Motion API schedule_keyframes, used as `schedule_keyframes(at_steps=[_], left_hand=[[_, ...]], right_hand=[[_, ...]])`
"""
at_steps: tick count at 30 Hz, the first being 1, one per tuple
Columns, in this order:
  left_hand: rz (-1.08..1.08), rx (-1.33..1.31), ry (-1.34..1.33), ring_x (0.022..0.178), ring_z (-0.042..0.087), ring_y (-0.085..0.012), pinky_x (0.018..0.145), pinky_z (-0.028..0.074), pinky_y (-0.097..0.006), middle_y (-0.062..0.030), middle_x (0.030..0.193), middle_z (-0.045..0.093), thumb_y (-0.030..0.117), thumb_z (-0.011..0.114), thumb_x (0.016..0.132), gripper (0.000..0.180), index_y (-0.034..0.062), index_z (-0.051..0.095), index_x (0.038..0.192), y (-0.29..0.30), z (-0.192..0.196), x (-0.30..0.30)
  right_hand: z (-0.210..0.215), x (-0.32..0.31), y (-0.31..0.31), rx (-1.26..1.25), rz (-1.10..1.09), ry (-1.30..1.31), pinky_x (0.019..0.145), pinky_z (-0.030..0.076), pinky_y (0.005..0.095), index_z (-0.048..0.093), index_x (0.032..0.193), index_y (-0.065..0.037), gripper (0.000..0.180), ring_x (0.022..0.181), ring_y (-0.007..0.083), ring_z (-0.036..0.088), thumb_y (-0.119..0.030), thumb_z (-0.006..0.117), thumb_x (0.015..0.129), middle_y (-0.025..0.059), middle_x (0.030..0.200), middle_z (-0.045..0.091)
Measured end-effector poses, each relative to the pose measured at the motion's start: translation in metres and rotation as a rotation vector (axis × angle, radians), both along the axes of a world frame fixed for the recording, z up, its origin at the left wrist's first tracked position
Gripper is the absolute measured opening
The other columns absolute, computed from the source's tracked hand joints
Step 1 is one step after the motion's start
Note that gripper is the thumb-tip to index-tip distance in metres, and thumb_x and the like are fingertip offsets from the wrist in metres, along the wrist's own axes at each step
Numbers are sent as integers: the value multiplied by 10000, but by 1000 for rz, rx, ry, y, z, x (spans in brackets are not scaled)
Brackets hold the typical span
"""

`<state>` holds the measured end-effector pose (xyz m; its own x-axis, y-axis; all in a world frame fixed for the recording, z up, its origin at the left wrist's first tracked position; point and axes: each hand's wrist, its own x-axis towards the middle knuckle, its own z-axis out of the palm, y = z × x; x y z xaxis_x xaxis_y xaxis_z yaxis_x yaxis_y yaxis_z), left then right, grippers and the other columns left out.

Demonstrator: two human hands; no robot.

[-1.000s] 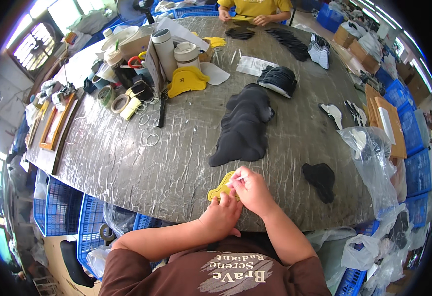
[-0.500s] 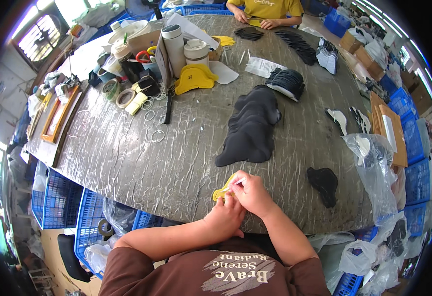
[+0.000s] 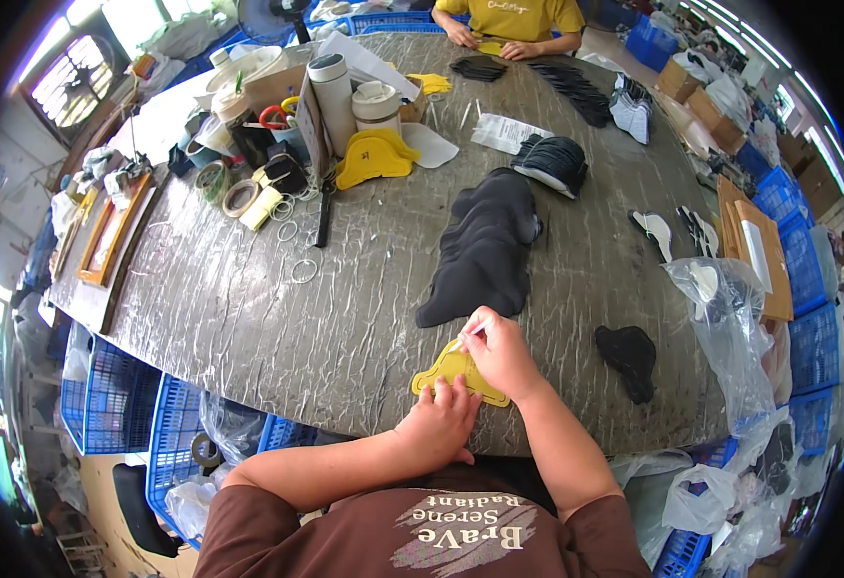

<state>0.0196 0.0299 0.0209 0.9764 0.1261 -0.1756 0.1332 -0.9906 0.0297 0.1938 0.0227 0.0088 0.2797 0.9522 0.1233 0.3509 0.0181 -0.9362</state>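
Observation:
A yellow curved template (image 3: 453,368) with a slot along its outline lies flat at the table's near edge. My left hand (image 3: 441,416) rests on its lower edge, fingers spread and holding nothing. Above its right part, my right hand (image 3: 502,356) pinches a thin white pen (image 3: 470,335), whose tip is by the template's upper edge. Whatever lies under the template is hidden. Just beyond, a long overlapping row of black shaped pieces (image 3: 484,246) stretches away from me. Several more black pieces (image 3: 626,361) lie to my right.
Farther off stand a white bottle (image 3: 333,101), a stack of yellow pieces (image 3: 376,159), tape rolls (image 3: 241,196) and a bundle of black pieces (image 3: 552,166). A plastic bag (image 3: 720,308) hangs over the right edge. Across the table a person's hands (image 3: 516,50) handle a yellow piece.
My right hand has moved a little up and right along the template with the pen, uncovering more of it. My left hand stays on the lower edge, its fingers slightly more spread.

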Motion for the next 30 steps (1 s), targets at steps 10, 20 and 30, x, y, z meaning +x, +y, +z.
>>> schedule_keyframes(at_steps=[10,20,30], left_hand=[[2,-9,-6,1132,509,-488,913,494,-513,-325,1317,456,650,625,718,938,-19,456,1353,0,0,0],[-4,0,3,1140,499,-490,915,491,-517,-329,1320,452,649,619,731,928,-19,456,1354,0,0,-1],[-4,1,-14,1140,495,-482,920,486,-513,-321,1315,459,652,626,721,931,-16,465,1349,0,-1,-1]], right_hand=[[-9,11,0,46,-120,-48,627,523,306,516,826,9,84,660,178,656,41,576,875,102,725,638],[-11,13,-9,79,-178,-137,621,522,311,516,835,2,85,681,195,671,26,584,881,116,725,640],[-14,13,-13,100,-185,-177,632,525,323,509,845,2,87,692,220,676,30,584,880,119,740,641]])
